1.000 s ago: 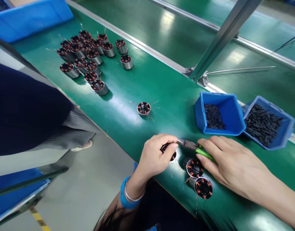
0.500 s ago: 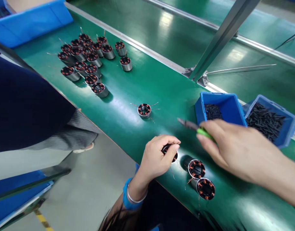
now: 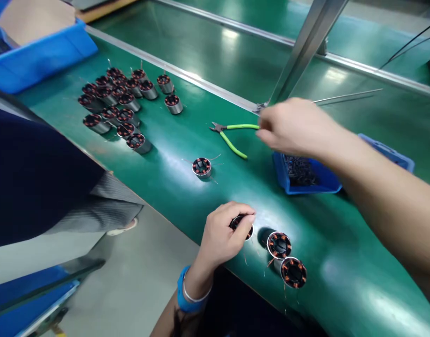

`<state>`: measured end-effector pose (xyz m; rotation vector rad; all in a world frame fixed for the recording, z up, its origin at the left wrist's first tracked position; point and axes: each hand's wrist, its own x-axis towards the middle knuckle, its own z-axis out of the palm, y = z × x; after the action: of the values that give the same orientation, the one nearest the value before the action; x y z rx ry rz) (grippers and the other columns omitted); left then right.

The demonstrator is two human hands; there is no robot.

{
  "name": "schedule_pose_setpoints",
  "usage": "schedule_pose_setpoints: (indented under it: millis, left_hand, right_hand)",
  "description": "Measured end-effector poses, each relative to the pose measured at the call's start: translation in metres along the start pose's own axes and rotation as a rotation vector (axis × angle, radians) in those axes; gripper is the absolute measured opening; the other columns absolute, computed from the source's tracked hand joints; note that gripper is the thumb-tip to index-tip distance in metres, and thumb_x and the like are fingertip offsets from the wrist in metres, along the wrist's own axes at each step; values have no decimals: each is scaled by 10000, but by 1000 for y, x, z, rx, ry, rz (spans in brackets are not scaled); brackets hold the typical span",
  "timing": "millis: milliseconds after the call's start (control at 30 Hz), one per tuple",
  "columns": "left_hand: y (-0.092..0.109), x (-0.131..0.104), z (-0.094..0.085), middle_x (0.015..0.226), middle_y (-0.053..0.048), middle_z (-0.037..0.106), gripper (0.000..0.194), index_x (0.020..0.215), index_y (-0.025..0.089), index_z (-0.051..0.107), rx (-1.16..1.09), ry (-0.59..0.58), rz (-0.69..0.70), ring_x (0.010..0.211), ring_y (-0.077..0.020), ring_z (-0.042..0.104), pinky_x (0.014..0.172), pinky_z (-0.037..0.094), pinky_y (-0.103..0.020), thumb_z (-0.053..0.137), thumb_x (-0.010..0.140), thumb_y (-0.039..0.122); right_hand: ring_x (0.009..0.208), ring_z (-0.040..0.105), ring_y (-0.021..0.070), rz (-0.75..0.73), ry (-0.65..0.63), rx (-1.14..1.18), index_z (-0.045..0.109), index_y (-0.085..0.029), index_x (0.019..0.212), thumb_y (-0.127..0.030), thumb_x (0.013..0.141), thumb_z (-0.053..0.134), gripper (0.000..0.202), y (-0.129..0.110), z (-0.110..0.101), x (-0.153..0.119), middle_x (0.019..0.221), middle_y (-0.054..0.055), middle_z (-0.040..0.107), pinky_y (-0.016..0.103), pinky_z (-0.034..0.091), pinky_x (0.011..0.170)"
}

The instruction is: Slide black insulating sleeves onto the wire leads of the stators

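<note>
My left hand [image 3: 223, 234] is closed round a motor stator [image 3: 248, 232], a metal ring with copper windings, near the bench's front edge. Thin wire ends hang below it. My right hand [image 3: 288, 126] is above the bench, fingers curled and partly hidden. At its fingertips is one handle end of the green-handled cutting pliers [image 3: 220, 127], which lie spread on the bench; contact is unclear. Just right of my left hand stand two stators, a nearer one [image 3: 294, 272] and a farther one [image 3: 279, 245]. Another stator [image 3: 201, 167] with splayed wires sits farther back.
Several stators [image 3: 128, 100] cluster at the far left. A blue bin [image 3: 308, 188] of small black pieces lies under my right forearm, with another blue bin [image 3: 386, 149] partly hidden behind. A metal post [image 3: 302, 51] rises from the bench's back rail. A person [image 3: 42, 173] is at left.
The pliers, held in my right hand before, now lie spread on the bench. My right hand has moved up and left over the bins. My left hand keeps its stator.
</note>
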<state>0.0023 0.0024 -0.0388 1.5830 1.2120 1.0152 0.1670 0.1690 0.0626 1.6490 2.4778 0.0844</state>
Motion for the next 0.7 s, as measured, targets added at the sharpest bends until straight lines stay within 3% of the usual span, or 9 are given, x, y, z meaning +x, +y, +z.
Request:
schedule_pose_setpoints:
  millis: [100,200,267,400,567,700]
  left_hand:
    - [8,4,2,838,10,734,112,905,217,722,1,-129,3,771,-130,673,735,495,-255,622,917,169]
    - [16,7,5,871,7,741,137,912,211,725,15,-206,27,804,-128,677,757,498,-246,606,924,144]
    - [20,7,7,881,2,736,133,915,205,724,26,-195,31,815,-132,675,765,502,-248,607,922,141]
    - [19,3,13,875,-4,721,106,913,206,723,27,-113,10,796,-136,668,745,506,-257,625,909,165]
    - [12,1,17,834,-6,710,99,892,205,716,-13,-75,4,762,-140,670,721,513,-264,627,891,161]
    - [8,2,19,822,-6,703,99,912,207,718,-2,-56,16,714,-129,655,684,509,-258,628,891,172]
  right_hand:
    - [809,680,313,74,-135,-35,755,-180,927,-313,886,540,256,34,10,-50,800,125,718,414,514,723]
    - [891,690,296,-4,-209,50,733,-176,1064,-294,853,566,294,49,42,-70,1010,128,737,396,528,765]
    - [920,693,280,-63,-200,107,729,-171,1033,-286,873,525,284,51,62,-73,1051,120,732,384,531,792]
    - [860,703,281,-61,-56,176,753,-192,929,-286,894,487,284,55,77,-78,962,99,749,389,539,737]
    - [782,704,265,-114,287,305,765,-208,888,-277,847,583,200,65,80,-86,930,95,751,399,554,704]
    - [698,701,240,-88,413,380,753,-209,857,-210,823,611,146,64,75,-93,811,89,761,362,535,632]
